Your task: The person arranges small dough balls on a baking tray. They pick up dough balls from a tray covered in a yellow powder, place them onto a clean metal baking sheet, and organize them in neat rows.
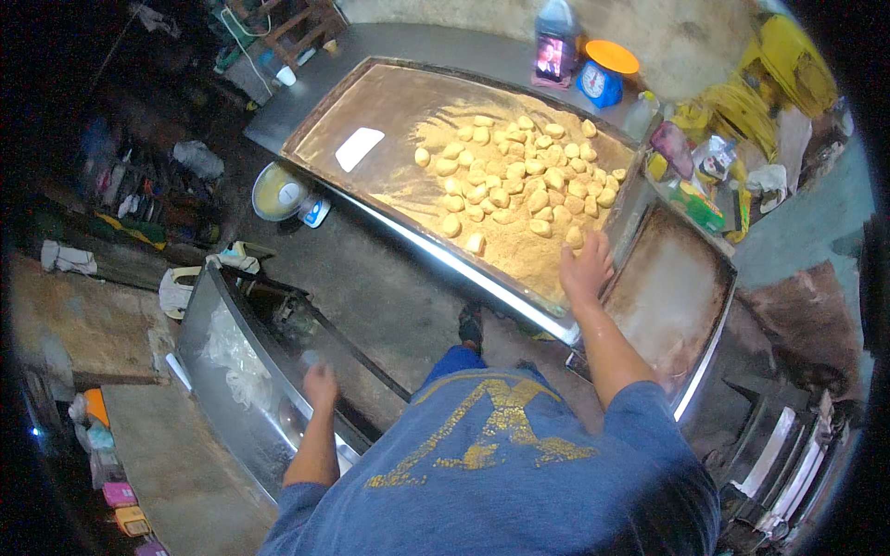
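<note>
Many pale yellow dough pieces lie heaped on tan crumbs in a large shallow tray with a raised rim. My right hand reaches over the tray's near right corner, its fingers beside one dough piece; whether it grips that piece is unclear. A white rectangular scraper or card lies flat in the left part of the tray. Low on the left, my left hand hangs near the edge of a dark metal table; its fingers are blurred, and I cannot tell if it holds anything.
A baking tray stands right of the large one. Behind are a blue scale with an orange pan and a phone against a jug. A fan stands beyond the tray's left side. Clear plastic bags lie on the metal table.
</note>
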A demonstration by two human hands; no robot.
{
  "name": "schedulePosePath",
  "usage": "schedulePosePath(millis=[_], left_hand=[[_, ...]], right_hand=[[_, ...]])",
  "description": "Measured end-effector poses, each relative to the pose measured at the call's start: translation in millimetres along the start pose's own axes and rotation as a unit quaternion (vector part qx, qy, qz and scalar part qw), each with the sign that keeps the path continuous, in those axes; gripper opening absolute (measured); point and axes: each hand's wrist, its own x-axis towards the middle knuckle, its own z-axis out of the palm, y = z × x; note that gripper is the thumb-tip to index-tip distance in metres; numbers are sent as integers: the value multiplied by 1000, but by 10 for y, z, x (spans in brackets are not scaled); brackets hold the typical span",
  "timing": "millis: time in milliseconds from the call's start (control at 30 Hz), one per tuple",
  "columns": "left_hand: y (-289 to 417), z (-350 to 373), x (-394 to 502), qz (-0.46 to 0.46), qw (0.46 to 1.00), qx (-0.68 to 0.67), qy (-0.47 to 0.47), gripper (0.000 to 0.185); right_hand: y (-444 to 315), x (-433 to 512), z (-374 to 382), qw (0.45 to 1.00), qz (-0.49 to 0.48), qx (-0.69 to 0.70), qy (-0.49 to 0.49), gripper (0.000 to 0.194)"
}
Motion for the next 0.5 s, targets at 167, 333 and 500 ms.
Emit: schedulePosePath(millis=[167, 333, 500], left_hand=[[2482, 720, 591, 266, 956, -54, -111, 28], [3972, 1124, 996, 408, 906, 61, -99, 31], [4781, 1397, 1048, 365, 849, 298, -240, 49]], right_hand=[[150, 69, -38, 999, 3, -36, 15, 61], [129, 89, -50, 997, 4, -80, -4, 60], [115, 70, -97, 993, 5, -116, 25, 50]])
